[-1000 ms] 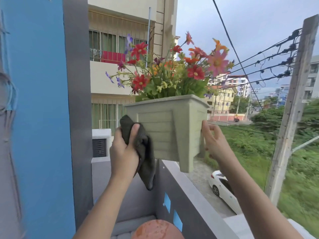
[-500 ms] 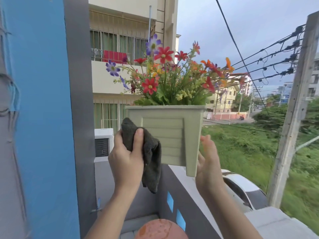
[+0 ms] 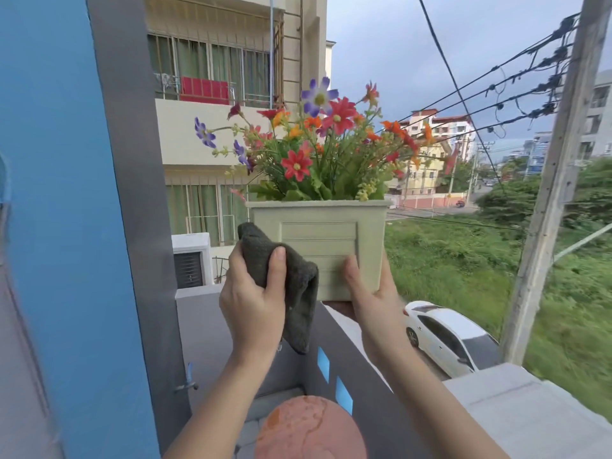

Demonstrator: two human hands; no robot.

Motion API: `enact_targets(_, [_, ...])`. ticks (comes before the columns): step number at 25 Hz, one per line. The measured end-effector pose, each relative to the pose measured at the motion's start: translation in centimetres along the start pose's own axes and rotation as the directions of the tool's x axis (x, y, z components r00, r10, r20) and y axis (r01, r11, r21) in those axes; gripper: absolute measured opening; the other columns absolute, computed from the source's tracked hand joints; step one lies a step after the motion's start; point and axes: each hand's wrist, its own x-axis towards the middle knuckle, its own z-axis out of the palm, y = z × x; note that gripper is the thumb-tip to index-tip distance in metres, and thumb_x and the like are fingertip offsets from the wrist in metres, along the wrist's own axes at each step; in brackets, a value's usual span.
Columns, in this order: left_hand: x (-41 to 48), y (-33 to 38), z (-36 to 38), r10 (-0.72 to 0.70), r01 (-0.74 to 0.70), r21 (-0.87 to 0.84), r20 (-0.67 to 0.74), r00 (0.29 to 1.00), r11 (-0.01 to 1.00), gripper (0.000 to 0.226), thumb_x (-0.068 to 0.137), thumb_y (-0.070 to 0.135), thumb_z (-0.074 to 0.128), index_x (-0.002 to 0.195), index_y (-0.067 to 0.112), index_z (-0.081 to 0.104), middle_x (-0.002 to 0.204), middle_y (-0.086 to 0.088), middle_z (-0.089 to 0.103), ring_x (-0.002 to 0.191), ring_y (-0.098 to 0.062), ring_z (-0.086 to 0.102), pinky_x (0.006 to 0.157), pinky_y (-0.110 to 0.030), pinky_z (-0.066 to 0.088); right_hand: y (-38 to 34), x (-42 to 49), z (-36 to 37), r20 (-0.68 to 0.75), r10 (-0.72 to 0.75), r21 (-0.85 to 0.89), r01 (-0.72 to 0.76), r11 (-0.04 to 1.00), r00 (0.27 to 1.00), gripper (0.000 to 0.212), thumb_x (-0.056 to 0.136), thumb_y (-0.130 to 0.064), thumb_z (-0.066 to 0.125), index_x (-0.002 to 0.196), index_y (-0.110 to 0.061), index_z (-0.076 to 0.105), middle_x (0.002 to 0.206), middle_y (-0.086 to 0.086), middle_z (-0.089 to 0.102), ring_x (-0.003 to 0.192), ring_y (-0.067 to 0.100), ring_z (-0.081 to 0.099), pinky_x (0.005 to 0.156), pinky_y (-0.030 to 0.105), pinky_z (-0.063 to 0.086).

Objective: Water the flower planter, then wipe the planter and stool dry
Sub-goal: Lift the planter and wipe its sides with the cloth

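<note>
A pale green square planter (image 3: 319,233) full of red, orange and purple flowers (image 3: 318,144) is held up in the air above the balcony wall. My right hand (image 3: 371,293) grips its lower right corner, thumb on the front face and fingers underneath. My left hand (image 3: 255,293) holds a dark grey cloth (image 3: 291,286) pressed against the planter's lower left side; the cloth hangs down below the hand. A round reddish stool top (image 3: 309,429) shows at the bottom of the view, below the planter.
A grey balcony wall (image 3: 390,376) with small blue openings runs under the planter. A blue and grey pillar (image 3: 82,226) stands close on the left. Beyond the wall are a drop to the street, a white car (image 3: 443,336), a utility pole (image 3: 556,180) and cables.
The planter has turned so a flat face now points at me. My right hand has shifted from its far side to its lower right corner. The cloth stays against the left side.
</note>
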Motion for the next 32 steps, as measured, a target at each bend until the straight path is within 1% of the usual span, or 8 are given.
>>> enact_targets(5, [0.9,-0.6,-0.6,0.261,-0.27,0.031,0.17,0.95,0.962,0.064,0.096,0.049,0.036,0.122,-0.006,0.055,0.088,-0.016,0.067,0.08,-0.027,0.061,0.068,-0.023,0.04,-0.4,0.4,-0.8,-0.086,-0.077,0.099,0.085,0.991,0.993,0.06,0.085,-0.027,0.06,0.141,-0.018,0.043,0.096,-0.017,0.072,0.083,-0.001,0.07,0.058,0.025,0.058])
enact_targets(10, [5.7,-0.4,-2.2,0.565,-0.603,0.204,0.215,0.796,0.771,0.046,0.09,0.022,0.05,0.134,0.01,0.047,0.098,-0.014,0.062,0.078,-0.018,0.051,0.065,-0.03,0.047,-0.6,0.4,-1.7,-0.102,-0.087,0.112,0.098,0.989,0.991,0.052,0.088,-0.021,0.06,0.137,-0.021,0.047,0.098,-0.012,0.073,0.084,0.005,0.071,0.059,0.026,0.059])
enact_targets(14, [8.8,2.2,-2.5,0.787,-0.886,0.301,0.416,0.455,0.352,0.035,0.093,0.02,0.048,0.127,0.023,0.058,0.113,-0.001,0.067,0.078,-0.021,0.052,0.054,-0.031,0.051,-0.3,0.4,-1.7,-0.085,-0.075,0.101,0.084,0.991,0.994,0.057,0.086,-0.024,0.064,0.14,-0.021,0.046,0.122,0.004,0.065,0.098,0.012,0.069,0.064,0.033,0.06])
enact_targets(16, [10.0,3.8,-2.1,0.843,-0.952,0.249,0.461,0.276,0.176,0.033,0.094,0.011,0.051,0.123,0.022,0.062,0.11,0.004,0.069,0.075,-0.022,0.053,0.055,-0.03,0.05,0.1,0.6,-1.5,-0.085,-0.097,0.066,0.103,0.993,0.992,0.063,0.084,-0.032,0.071,0.141,-0.025,0.045,0.127,0.002,0.064,0.107,0.017,0.066,0.081,0.048,0.059])
enact_targets(19, [10.4,6.6,-0.7,0.865,-0.991,0.132,0.5,0.052,-0.017,0.041,0.092,0.001,0.046,0.123,0.022,0.062,0.107,0.002,0.069,0.073,-0.023,0.055,0.053,-0.031,0.049,0.6,0.4,-0.2,-0.056,-0.13,0.023,0.131,0.991,0.99,0.071,0.077,-0.05,0.071,0.141,-0.036,0.042,0.131,-0.003,0.062,0.118,0.019,0.061,0.095,0.055,0.05])
enact_targets(21, [10.4,8.0,0.2,0.838,-0.991,0.081,0.544,-0.042,-0.103,0.046,0.091,0.0,0.043,0.126,0.025,0.06,0.106,-0.001,0.069,0.075,-0.024,0.057,0.051,-0.032,0.048,0.9,0.2,0.5,-0.058,-0.136,0.055,0.139,0.989,0.989,0.065,0.079,-0.048,0.069,0.139,-0.036,0.045,0.131,-0.003,0.062,0.119,0.019,0.06,0.096,0.056,0.049])
enact_targets(27, [11.7,5.0,-2.7,0.789,-0.976,0.157,0.613,-0.026,-0.154,0.045,0.093,0.002,0.043,0.13,0.025,0.057,0.114,-0.004,0.067,0.08,-0.026,0.058,0.053,-0.034,0.047,0.6,0.8,-1.1,-0.095,-0.117,0.105,0.127,0.986,0.989,0.06,0.083,-0.035,0.071,0.137,-0.027,0.048,0.128,0.0,0.064,0.115,0.021,0.063,0.092,0.057,0.052])
enact_targets(32, [9.1,4.5,-1.3,0.819,-0.968,0.209,0.574,0.008,-0.137,0.036,0.097,0.009,0.044,0.129,0.021,0.057,0.128,0.005,0.061,0.092,-0.02,0.046,0.057,-0.031,0.038,0.9,0.7,-0.1,-0.105,-0.132,0.101,0.143,0.985,0.986,0.063,0.08,-0.045,0.07,0.137,-0.031,0.048,0.131,0.003,0.062,0.118,0.023,0.061,0.095,0.057,0.05])
